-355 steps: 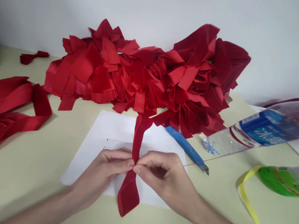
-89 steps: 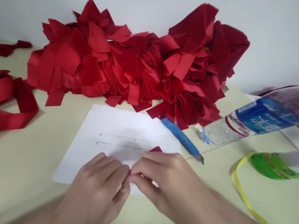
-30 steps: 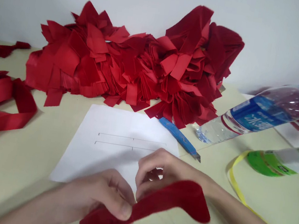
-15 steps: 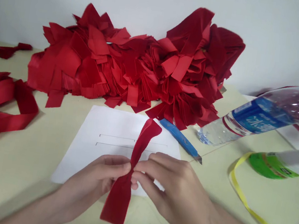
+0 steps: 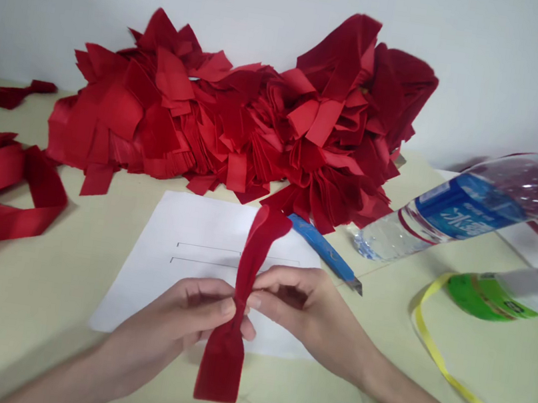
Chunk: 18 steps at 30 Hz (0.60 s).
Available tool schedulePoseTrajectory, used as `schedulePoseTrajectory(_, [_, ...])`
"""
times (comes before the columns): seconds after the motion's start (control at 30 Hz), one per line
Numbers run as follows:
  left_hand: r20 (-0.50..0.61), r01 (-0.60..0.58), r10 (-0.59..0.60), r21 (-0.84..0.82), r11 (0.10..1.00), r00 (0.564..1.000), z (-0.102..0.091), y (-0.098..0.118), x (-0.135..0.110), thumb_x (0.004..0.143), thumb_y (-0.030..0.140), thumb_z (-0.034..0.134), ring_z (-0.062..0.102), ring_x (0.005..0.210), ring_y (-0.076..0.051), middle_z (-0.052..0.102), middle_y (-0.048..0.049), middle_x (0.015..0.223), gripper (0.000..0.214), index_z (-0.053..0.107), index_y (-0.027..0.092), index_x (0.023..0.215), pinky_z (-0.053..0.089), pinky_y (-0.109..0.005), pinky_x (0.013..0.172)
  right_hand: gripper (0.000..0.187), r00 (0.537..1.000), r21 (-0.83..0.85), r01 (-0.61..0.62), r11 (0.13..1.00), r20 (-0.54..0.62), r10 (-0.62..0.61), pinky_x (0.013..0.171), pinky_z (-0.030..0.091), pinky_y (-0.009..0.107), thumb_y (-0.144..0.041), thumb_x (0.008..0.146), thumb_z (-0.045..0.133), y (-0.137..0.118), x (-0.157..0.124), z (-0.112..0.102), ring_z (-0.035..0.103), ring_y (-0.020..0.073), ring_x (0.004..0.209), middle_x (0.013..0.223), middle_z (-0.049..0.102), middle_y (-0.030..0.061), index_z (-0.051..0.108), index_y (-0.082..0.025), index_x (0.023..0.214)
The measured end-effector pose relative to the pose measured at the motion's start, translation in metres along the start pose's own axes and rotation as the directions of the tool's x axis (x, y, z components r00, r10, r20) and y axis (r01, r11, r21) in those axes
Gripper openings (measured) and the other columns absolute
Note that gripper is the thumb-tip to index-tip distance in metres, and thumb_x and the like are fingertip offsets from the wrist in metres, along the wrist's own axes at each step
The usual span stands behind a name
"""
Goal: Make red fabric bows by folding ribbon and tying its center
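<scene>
A red velvet ribbon strip [image 5: 219, 372] is held upright over a white paper sheet [image 5: 135, 282] with ruled black lines. My left hand [image 5: 196, 312] pinches it at its gathered middle, thumb on the near side and fingertips behind. From the right, the thumb and forefinger of my right hand [image 5: 303, 308] close at the ribbon's edge by the same narrow waist. Above and below that waist the strip fans out wider. Whatever lies between my right fingertips is too small to make out.
A large heap of red ribbon pieces [image 5: 219, 127] lies against the wall. Longer red ribbon [image 5: 18, 218] lies at left. A blue utility knife [image 5: 325, 247] with its blade showing lies beside the paper. At right are a water bottle [image 5: 471, 205], a green-labelled bottle [image 5: 492, 295] and a yellow strip [image 5: 442, 362].
The ribbon has turned more upright, its lower end swinging slightly right. My right hand has rotated, its fingers now more bunched at the ribbon's edge. My left hand keeps its pinch.
</scene>
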<state>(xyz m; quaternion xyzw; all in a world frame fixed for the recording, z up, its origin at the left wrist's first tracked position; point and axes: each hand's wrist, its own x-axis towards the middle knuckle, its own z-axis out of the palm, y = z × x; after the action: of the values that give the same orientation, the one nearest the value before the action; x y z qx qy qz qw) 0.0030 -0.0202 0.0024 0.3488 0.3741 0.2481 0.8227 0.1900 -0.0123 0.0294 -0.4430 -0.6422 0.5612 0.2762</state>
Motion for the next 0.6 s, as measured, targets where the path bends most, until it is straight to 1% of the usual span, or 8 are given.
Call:
schedulePoseTrajectory(0.07, [-0.033,-0.002,0.002,-0.011,1.000,0.999,0.002,0.000,0.000,0.083,0.031,0.060,0.060,0.088,-0.016,0.070,-0.0047,0.089,0.019,0.067,0.018,0.096,0.044,-0.030,0.083,0.015,0.999,-0.076,0.015,0.997,-0.036,-0.018,0.056,0.037,0.019,-0.021,0.085,0.055,0.002,0.001,0.001,0.047,0.0067,0.059,0.063,0.060,-0.0031,0.064,-0.015,0.074])
schedulePoseTrajectory(0.17, [-0.083,-0.061,0.057,-0.041,0.997,0.995,0.004,0.000,0.001,0.079,0.026,0.064,0.061,0.091,-0.018,0.068,-0.0024,0.100,0.021,0.065,0.024,0.101,0.046,-0.034,0.083,0.015,0.998,-0.156,0.011,0.988,-0.065,-0.021,0.058,0.038,0.020,-0.019,0.085,0.053,0.004,0.002,0.002,0.048,0.0077,0.062,0.067,0.061,-0.0021,0.064,-0.015,0.076])
schedulePoseTrajectory(0.2, [-0.098,-0.083,0.079,-0.033,0.996,0.992,0.003,-0.001,0.002,0.078,0.024,0.065,0.061,0.090,-0.018,0.068,-0.0015,0.100,0.022,0.066,0.025,0.100,0.047,-0.034,0.083,0.015,0.997,-0.176,0.005,0.984,-0.069,-0.018,0.058,0.038,0.020,-0.019,0.085,0.053,0.004,0.002,0.003,0.048,0.0077,0.062,0.068,0.061,-0.0020,0.064,-0.015,0.076])
schedulePoseTrajectory(0.3, [-0.130,-0.121,0.127,0.053,0.991,0.983,0.002,-0.001,0.003,0.078,0.022,0.066,0.062,0.086,-0.017,0.070,-0.0009,0.092,0.017,0.069,0.023,0.094,0.046,-0.032,0.085,0.015,0.997,-0.241,-0.003,0.971,-0.074,-0.015,0.057,0.037,0.021,-0.020,0.085,0.051,0.006,0.002,0.005,0.048,0.0074,0.059,0.065,0.059,-0.0027,0.064,-0.016,0.078])
schedulePoseTrajectory(0.37, [-0.164,-0.118,0.136,0.114,0.986,0.977,0.001,-0.001,0.003,0.078,0.021,0.065,0.062,0.083,-0.017,0.071,-0.0010,0.087,0.014,0.070,0.021,0.091,0.047,-0.031,0.083,0.015,0.996,-0.292,-0.002,0.956,-0.081,-0.023,0.057,0.037,0.021,-0.021,0.085,0.051,0.007,0.003,0.005,0.046,0.0073,0.057,0.064,0.058,-0.0030,0.064,-0.016,0.078])
schedulePoseTrajectory(0.43, [-0.194,-0.103,0.129,0.140,0.985,0.973,0.001,-0.001,0.003,0.078,0.021,0.064,0.062,0.082,-0.016,0.071,-0.0003,0.083,0.010,0.071,0.021,0.086,0.048,-0.030,0.080,0.016,0.996,-0.340,0.003,0.940,-0.079,-0.032,0.057,0.036,0.021,-0.022,0.085,0.051,0.008,0.004,0.005,0.045,0.0074,0.058,0.064,0.058,-0.0031,0.065,-0.017,0.077])
schedulePoseTrajectory(0.53, [-0.188,-0.095,0.124,0.153,0.984,0.974,0.001,-0.001,0.002,0.076,0.021,0.066,0.062,0.081,-0.015,0.070,0.0008,0.079,0.007,0.072,0.021,0.081,0.048,-0.027,0.081,0.016,0.998,-0.369,0.020,0.929,-0.048,-0.040,0.057,0.035,0.021,-0.023,0.084,0.053,0.010,0.007,0.003,0.045,0.0070,0.058,0.064,0.058,-0.0039,0.065,-0.018,0.075])
schedulePoseTrajectory(0.6, [-0.180,-0.100,0.130,0.166,0.981,0.975,0.000,-0.002,0.002,0.075,0.020,0.068,0.063,0.080,-0.015,0.070,0.0013,0.078,0.007,0.072,0.021,0.081,0.048,-0.026,0.083,0.015,0.999,-0.347,0.020,0.938,-0.026,-0.031,0.058,0.036,0.021,-0.024,0.083,0.054,0.012,0.010,0.000,0.046,0.0070,0.058,0.064,0.058,-0.0039,0.064,-0.017,0.074])
